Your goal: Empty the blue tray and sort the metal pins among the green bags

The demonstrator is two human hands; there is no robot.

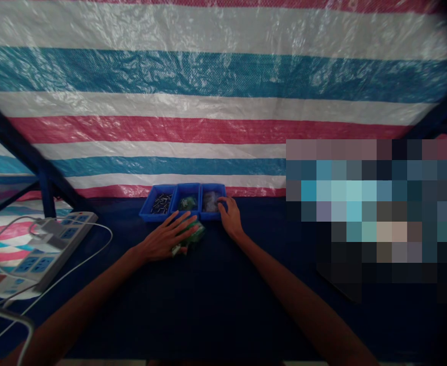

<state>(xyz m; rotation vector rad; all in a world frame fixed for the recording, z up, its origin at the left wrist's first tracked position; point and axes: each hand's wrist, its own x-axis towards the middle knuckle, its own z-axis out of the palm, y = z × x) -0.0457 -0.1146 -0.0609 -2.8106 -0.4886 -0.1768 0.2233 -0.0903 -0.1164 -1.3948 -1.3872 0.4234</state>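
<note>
Dark blue tabletop (pixel 208 305), green packet (pixel 198 232) beneath spread left fingers (pixel 184 224), right fingers (pixel 229 204) curled at rightmost blue tray (pixel 210 216), grip unclear.

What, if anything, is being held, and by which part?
The left hand partly covers green material; whether it grips any cannot be told. The right hand is at the right rim of the rightmost blue tray; any hold is unclear.

From head ht. at near edge of worktop (pixel 216 305), we look fwd & down, fairly close, twd. far edge & striped tarp (pixel 223 76).
</note>
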